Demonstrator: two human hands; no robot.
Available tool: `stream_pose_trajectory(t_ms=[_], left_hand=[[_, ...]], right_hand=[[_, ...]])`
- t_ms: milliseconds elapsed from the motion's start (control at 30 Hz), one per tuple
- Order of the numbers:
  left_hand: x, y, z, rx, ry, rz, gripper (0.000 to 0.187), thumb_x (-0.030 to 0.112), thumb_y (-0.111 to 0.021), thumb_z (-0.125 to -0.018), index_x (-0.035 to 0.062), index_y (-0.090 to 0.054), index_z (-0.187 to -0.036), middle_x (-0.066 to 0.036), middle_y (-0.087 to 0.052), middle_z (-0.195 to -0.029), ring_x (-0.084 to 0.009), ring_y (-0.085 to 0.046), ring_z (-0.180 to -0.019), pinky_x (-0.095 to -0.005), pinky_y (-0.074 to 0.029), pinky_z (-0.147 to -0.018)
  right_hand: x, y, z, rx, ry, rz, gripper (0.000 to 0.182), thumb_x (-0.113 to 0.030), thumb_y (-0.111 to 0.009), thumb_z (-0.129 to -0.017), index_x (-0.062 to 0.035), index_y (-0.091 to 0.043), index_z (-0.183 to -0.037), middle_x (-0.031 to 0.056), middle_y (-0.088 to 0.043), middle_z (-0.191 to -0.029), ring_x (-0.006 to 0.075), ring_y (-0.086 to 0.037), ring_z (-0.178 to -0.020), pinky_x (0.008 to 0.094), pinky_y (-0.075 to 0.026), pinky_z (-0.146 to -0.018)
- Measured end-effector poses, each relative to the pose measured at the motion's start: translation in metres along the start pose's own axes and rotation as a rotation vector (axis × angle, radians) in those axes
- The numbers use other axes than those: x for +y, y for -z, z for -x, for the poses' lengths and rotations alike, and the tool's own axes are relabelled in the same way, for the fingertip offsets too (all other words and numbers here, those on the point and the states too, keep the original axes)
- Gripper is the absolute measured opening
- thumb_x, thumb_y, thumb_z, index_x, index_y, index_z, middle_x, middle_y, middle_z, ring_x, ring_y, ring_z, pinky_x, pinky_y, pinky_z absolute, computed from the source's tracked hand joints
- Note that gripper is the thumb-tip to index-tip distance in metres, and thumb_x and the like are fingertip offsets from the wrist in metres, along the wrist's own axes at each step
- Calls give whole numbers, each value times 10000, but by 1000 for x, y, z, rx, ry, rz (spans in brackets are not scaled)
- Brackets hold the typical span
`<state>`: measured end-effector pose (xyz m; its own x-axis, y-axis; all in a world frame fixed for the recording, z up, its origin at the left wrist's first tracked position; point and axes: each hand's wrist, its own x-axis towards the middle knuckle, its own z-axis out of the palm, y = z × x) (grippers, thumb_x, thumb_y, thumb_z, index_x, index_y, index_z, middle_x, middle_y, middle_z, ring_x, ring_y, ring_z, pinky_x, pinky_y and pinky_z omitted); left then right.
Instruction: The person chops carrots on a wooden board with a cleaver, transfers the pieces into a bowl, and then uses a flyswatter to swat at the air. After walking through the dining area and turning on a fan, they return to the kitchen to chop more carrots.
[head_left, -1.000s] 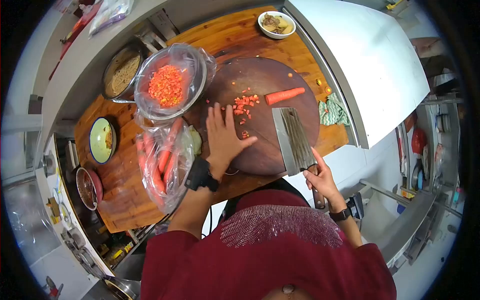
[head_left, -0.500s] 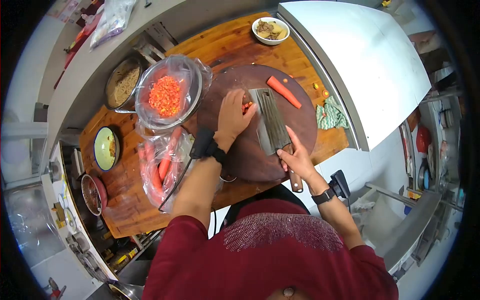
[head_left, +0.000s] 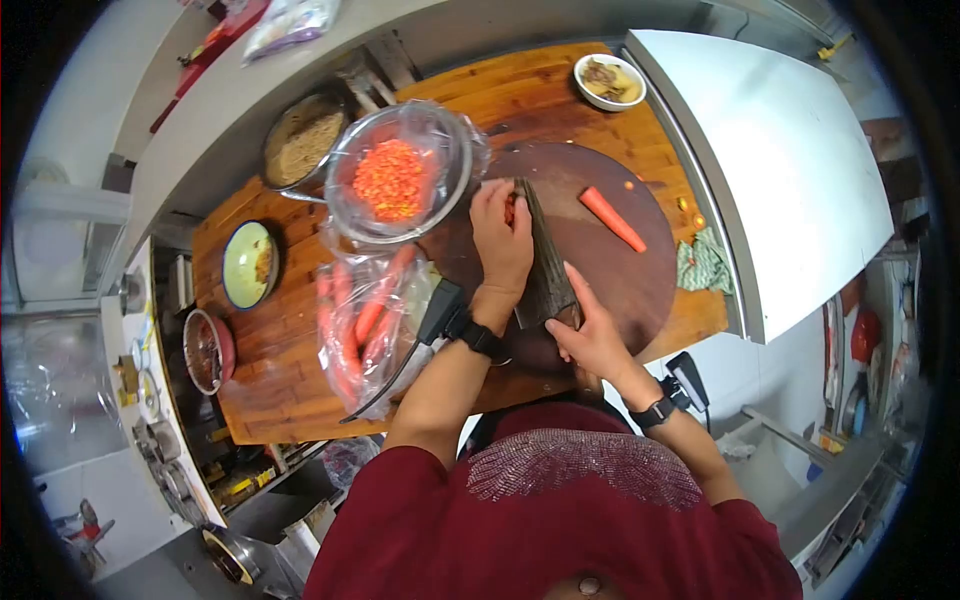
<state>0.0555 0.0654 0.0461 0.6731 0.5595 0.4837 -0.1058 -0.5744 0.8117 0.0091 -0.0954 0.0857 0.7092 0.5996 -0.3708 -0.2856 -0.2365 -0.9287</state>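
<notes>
My right hand [head_left: 595,335] grips the handle of a broad cleaver [head_left: 548,265], whose dark blade is tilted over the round chopping board [head_left: 630,285]. At the blade's left face my left hand [head_left: 500,240] is cupped, fingers curled around diced carrot [head_left: 510,210] that is mostly hidden by the hand and blade. A peeled piece of carrot [head_left: 612,218] lies on the board to the right of the cleaver. Just left of my left hand stands a metal bowl [head_left: 462,150] lined with a clear plastic bag, with a heap of diced carrot in it.
A plastic bag of whole carrots [head_left: 375,310] lies on the wooden table [head_left: 290,385]. Around it are a pot [head_left: 305,145], a yellow-green bowl [head_left: 243,268], a red bowl [head_left: 212,350] and a white bowl [head_left: 612,85]. A checked cloth [head_left: 703,262] lies at the right edge.
The cleaver has tilted up, showing a narrower face, and has shifted left across the board towards the lined bowl together with my left hand. The whole view has also shifted.
</notes>
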Motion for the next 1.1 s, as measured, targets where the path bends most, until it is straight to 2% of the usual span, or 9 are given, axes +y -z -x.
stream_pose_trajectory(t_ms=[100,300,367,500,633,833,900,1000,1100], left_hand=[[10,40,-58,84,-273,-179,124,41,-523,-823,1,-559,-934,-160,-546,-969,-323,-515,-960,-385,-411,-857],[-72,93,-112,92,-193,-230,147,51,-540,-791,24,-576,-931,-160,-545,-1002,-324,-502,-980,-412,-397,-869],[-117,99,-111,-154,-74,-791,212,68,-572,-754,50,-591,-964,-156,-518,-1080,-325,-462,-1057,-438,-370,-899],[-53,67,-106,-31,-372,-407,269,28,-533,-738,44,-596,-999,-156,-531,-1081,-329,-478,-1046,-432,-365,-908],[3,-12,-44,-696,-567,-82,275,16,-460,-774,29,-572,-1025,-148,-543,-1129,-312,-493,-1075,-398,-397,-899],[13,-63,19,-485,-753,-462,275,54,-479,-777,100,-587,-1026,-45,-543,-1134,-264,-489,-1076,-340,-400,-878],[19,-52,14,-836,-573,-553,259,72,-491,-766,94,-582,-1007,-57,-544,-1035,-261,-506,-1006,-360,-409,-827],[27,-16,35,-797,-654,-505,222,77,-498,-745,55,-574,-953,-75,-527,-936,-263,-513,-929,-363,-420,-777],[26,11,70,-687,-635,-439,254,52,-501,-730,29,-568,-975,-93,-526,-950,-282,-510,-932,-368,-426,-798]], right_hand=[[-41,-13,-5,-3,115,123,738,-69,-598,-781,-140,-202,-1400,133,-638,-906,163,-593,-538,310,-487,-511],[-49,-17,-2,53,131,80,714,-55,-603,-779,-131,-240,-1390,119,-626,-861,131,-558,-514,285,-476,-500],[-39,1,17,127,152,112,718,-39,-606,-778,-133,-243,-1390,111,-617,-883,117,-547,-509,274,-471,-491],[-9,43,61,394,121,16,716,21,-569,-802,-145,-216,-1402,83,-585,-943,89,-496,-490,237,-438,-443],[-10,60,94,594,130,-67,712,19,-530,-827,-124,-152,-1413,25,-504,-652,85,-466,-455,225,-399,-399],[-10,82,109,567,164,-25,709,14,-534,-824,-106,-156,-1411,23,-497,-632,84,-453,-443,228,-391,-392],[-10,90,104,533,174,48,673,1,-543,-821,-88,-207,-1398,28,-511,-675,70,-451,-458,223,-393,-407],[-15,108,96,477,199,266,669,-23,-562,-810,-94,-235,-1389,91,-572,-748,161,-524,-480,268,-433,-458],[-2,124,79,340,603,800,654,-87,-588,-791,-145,-288,-1370,216,-584,-945,374,-582,-769,415,-473,-646]])
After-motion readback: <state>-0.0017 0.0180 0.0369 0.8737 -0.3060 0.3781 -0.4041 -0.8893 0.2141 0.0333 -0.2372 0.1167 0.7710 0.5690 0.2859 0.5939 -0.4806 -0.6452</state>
